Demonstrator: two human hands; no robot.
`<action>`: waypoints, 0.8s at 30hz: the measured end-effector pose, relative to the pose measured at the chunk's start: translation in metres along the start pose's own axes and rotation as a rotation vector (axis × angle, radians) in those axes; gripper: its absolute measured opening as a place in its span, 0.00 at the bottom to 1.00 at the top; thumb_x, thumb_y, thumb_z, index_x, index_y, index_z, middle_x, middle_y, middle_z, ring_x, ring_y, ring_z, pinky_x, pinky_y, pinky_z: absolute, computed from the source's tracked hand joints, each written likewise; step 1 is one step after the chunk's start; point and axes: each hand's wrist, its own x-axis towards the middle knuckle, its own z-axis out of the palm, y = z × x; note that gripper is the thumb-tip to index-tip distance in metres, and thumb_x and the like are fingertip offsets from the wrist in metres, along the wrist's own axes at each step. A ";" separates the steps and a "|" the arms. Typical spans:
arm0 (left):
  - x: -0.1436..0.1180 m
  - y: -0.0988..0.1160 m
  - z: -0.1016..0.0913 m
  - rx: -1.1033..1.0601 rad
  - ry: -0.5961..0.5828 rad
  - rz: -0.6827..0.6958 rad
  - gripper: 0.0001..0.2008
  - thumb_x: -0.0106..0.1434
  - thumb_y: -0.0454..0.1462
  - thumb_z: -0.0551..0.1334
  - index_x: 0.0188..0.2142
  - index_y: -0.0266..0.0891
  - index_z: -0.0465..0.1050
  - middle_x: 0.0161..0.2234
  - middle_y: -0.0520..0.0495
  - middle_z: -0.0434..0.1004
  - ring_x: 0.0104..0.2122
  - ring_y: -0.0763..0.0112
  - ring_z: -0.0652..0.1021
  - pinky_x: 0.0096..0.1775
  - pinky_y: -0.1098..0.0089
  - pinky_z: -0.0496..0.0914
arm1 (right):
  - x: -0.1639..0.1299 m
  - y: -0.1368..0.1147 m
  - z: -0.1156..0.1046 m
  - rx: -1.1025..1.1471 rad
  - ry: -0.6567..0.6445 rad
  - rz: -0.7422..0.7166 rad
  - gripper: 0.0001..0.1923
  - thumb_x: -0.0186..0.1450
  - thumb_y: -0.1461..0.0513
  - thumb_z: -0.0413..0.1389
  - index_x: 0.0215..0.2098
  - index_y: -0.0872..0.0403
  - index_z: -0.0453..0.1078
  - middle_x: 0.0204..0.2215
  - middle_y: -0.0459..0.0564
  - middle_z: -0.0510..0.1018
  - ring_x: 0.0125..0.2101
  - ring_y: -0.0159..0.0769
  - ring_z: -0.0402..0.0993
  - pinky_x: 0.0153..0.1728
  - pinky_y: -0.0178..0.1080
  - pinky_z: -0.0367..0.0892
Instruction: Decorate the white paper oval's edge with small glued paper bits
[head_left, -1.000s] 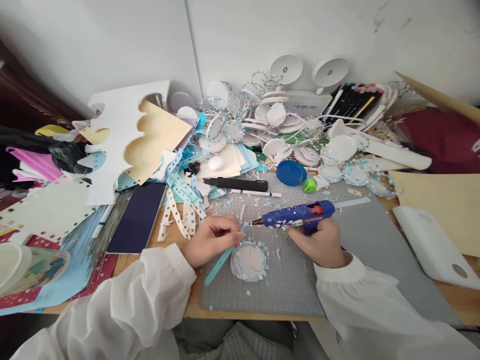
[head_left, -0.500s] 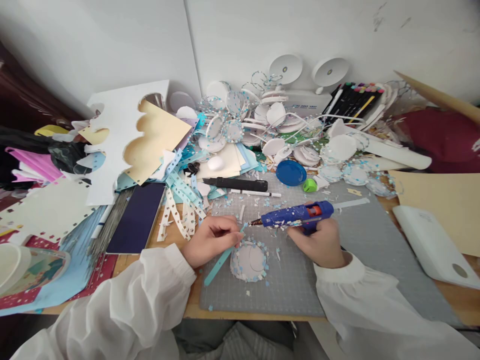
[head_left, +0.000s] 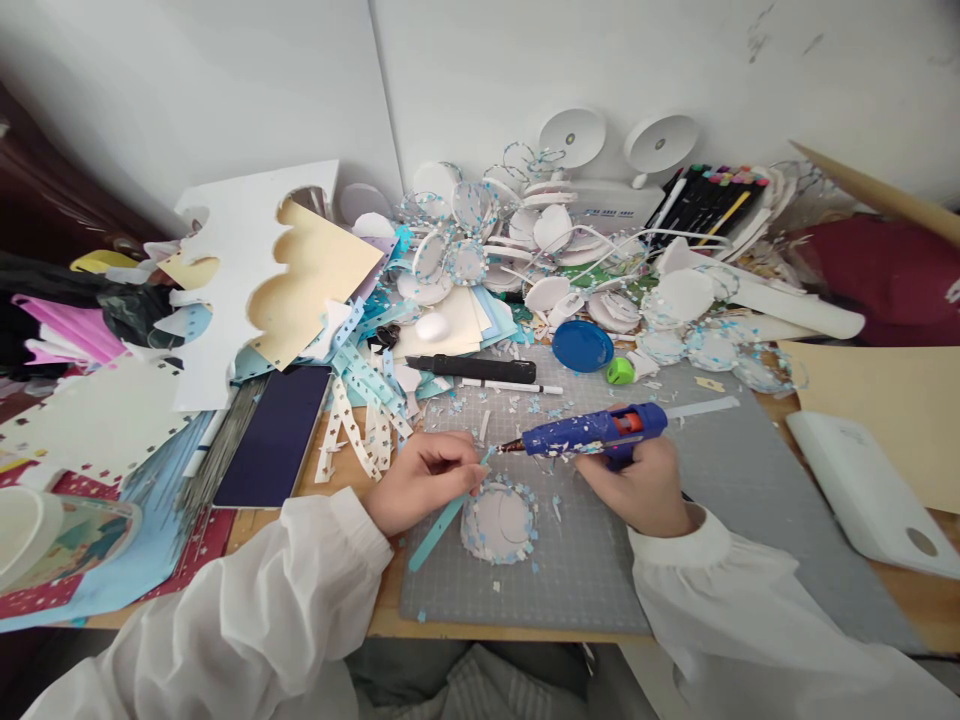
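The right hand (head_left: 637, 487) is wrapped tight around the grip of a blue hot-glue gun (head_left: 592, 432) speckled with stuck paper flecks, an orange trigger showing near its rear; the gun lies nearly level, its dark nozzle pointing toward 9 o'clock. The left hand (head_left: 424, 480) is pinched shut on a long, narrow light-blue paper strip (head_left: 448, 517) — fingertips meeting at the strip's upper end, right at the nozzle tip, while the rest of the strip slants down toward 7 o'clock over the grey gridded cutting mat (head_left: 675, 540). Just at 4 o'clock of the left hand lies a round white paper disc (head_left: 498, 518) fringed with small pale-blue and white squares, flat on the mat and touching the strip's side. At 12 o'clock of the hands rest a black utility knife (head_left: 471, 367) and a round blue plastic lid (head_left: 583, 346) — scraps of paper litter the table (head_left: 926, 610) around them.
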 end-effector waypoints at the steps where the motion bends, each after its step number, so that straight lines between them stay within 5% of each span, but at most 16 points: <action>1: 0.000 0.000 0.000 0.002 -0.001 0.000 0.14 0.58 0.36 0.61 0.18 0.34 0.70 0.21 0.52 0.64 0.24 0.75 0.65 0.29 0.71 0.58 | 0.000 -0.001 0.000 0.001 0.001 -0.001 0.11 0.51 0.61 0.54 0.14 0.51 0.59 0.09 0.41 0.62 0.15 0.33 0.63 0.19 0.36 0.61; 24: 0.000 0.000 0.000 0.017 -0.011 0.003 0.15 0.59 0.37 0.61 0.18 0.34 0.70 0.21 0.51 0.64 0.23 0.75 0.65 0.28 0.71 0.59 | 0.001 -0.001 0.001 -0.037 -0.010 0.012 0.08 0.51 0.59 0.53 0.16 0.51 0.61 0.11 0.43 0.67 0.15 0.33 0.65 0.21 0.36 0.63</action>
